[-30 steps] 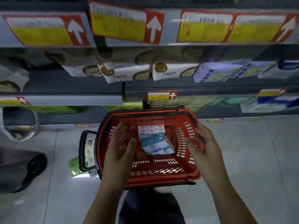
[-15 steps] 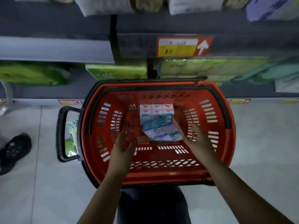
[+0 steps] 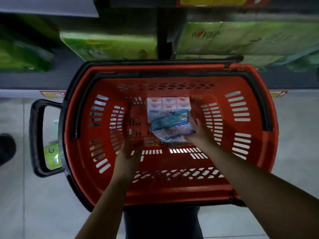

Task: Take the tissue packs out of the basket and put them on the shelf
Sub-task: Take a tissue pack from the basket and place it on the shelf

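Tissue packs (image 3: 170,118), two of them, lie in the middle of the basket (image 3: 172,195) floor. The right hand (image 3: 198,130) grips the blue pack (image 3: 170,125) at its right end, fingers curled round the edge. We see the blue pack lying tilted on top of the pink pack (image 3: 168,105), covering its near part; the pink pack sits flat, toward the far wall. The left hand (image 3: 131,149) is inside the basket too, just left of the packs, fingers loose and spread, holding nothing; we cannot tell if it touches the basket floor. A small label (image 3: 151,141) lies on the floor between the two hands. The basket is red with slotted walls, black carry handles folded along the rim and a black pull handle (image 3: 37,138) on its left side. It stands on a grey tiled floor (image 3: 296,152), right up against the bottom shelf (image 3: 20,81). Green packs (image 3: 110,47) fill that shelf beyond the far rim. We see a green packet (image 3: 52,156) on the floor behind the pull handle, a dark shoe (image 3: 6,147) at the left edge, and dark trousers (image 3: 162,221) below the basket.
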Demonstrator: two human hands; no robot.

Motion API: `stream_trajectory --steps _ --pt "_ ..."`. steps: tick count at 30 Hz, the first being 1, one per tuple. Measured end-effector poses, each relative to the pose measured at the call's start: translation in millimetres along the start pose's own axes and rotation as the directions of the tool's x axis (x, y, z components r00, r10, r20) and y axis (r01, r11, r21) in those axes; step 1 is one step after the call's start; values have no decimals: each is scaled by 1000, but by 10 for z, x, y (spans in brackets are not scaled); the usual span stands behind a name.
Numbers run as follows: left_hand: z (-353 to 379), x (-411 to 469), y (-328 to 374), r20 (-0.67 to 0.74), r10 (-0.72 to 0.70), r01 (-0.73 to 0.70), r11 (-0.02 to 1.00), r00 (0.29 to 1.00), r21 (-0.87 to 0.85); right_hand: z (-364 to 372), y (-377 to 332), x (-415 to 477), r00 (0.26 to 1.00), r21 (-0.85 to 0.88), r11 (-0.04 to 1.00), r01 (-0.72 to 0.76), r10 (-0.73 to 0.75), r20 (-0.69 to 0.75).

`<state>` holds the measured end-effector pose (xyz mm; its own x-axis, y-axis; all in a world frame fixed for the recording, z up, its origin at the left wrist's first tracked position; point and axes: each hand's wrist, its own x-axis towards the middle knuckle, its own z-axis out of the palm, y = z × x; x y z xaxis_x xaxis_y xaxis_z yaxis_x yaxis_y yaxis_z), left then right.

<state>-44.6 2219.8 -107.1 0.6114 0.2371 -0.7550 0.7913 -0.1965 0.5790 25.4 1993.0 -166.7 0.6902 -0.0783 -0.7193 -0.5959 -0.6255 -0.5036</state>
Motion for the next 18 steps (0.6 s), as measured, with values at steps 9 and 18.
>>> stream_trajectory --steps 9,18 --pt "-64 120 -68 -23 -16 16 1000 1000 -27 43 44 506 996 -320 945 72 -84 -24" --pt "8 110 -23 -34 -6 5 1000 999 -30 241 182 499 994 -212 976 45 -66 -92"
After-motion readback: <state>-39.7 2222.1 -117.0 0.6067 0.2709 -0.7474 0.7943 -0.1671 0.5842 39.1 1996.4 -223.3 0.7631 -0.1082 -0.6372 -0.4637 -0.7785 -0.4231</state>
